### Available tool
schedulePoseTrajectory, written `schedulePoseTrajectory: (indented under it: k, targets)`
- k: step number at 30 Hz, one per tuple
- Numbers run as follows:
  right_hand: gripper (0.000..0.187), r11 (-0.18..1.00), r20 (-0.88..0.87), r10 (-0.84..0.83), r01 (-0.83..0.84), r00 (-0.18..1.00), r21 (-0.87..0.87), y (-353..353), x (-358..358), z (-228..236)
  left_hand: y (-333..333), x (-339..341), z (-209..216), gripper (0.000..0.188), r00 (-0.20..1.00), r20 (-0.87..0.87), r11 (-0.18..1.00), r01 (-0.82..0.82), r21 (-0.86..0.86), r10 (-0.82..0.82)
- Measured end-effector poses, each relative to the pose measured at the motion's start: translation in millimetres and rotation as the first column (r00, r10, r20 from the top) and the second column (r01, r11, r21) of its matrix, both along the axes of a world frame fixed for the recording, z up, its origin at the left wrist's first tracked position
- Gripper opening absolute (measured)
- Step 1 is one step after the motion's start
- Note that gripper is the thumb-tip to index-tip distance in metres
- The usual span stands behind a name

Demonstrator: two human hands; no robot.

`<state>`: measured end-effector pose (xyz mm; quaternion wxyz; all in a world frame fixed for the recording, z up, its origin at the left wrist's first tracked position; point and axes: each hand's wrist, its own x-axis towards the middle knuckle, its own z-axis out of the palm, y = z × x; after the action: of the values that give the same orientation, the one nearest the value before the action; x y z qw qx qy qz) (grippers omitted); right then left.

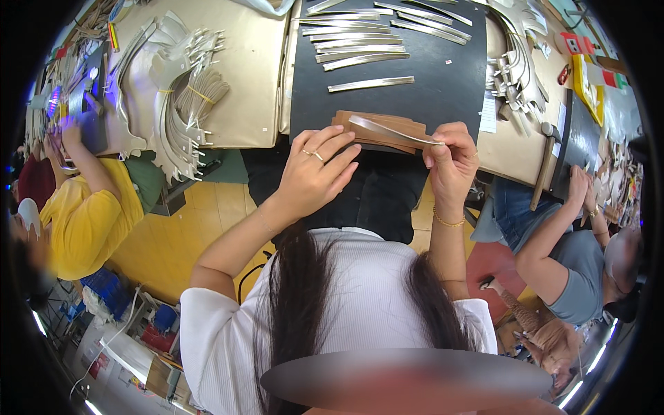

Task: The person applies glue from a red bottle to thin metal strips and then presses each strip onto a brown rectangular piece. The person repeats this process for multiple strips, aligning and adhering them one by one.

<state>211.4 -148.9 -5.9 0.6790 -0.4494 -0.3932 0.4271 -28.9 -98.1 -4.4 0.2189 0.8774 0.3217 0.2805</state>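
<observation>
My right hand (453, 153) pinches the right end of a narrow silvery strip (387, 130) between thumb and fingers. The strip's free end points left, above a fanned stack of flat brown pieces (408, 129) at the near edge of a black board (443, 90). To the left, my left hand (319, 166) has its fingers apart and holds nothing. Its fingertips are by the left end of the brown stack; whether they touch it I cannot tell. Farther up the board lie several similar silvery strips (360, 48), with a single strip (371, 84) nearer to me.
Bundles of pale cut straps (169, 90) lie on the left table, and more straps (515, 62) on the right. A hammer (546, 162) rests at the right table edge. Co-workers in yellow (97, 214) and grey-blue (577, 270) sit on either side.
</observation>
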Motion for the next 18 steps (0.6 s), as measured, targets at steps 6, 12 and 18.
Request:
schedulePoseTrajectory:
  k: [6,12,18]
  targets:
    - [0.008,0.997,-0.108,0.06,-0.053,0.992,0.062,5.0,6.9,3.1,14.0,-2.1,12.5,0.039,0.951,0.187,0.929,-0.178,-0.324,0.247]
    - [0.015,0.988,-0.2,0.116,-0.093,0.973,0.121,7.7,8.2,8.8,48.0,-3.4,32.5,0.029,0.974,0.179,0.862,-0.03,-0.505,0.139]
    - [0.012,1.0,-0.106,-0.001,0.002,0.994,0.014,-3.9,12.1,15.4,52.3,1.8,37.3,0.025,0.985,0.161,0.929,0.001,-0.369,0.063]
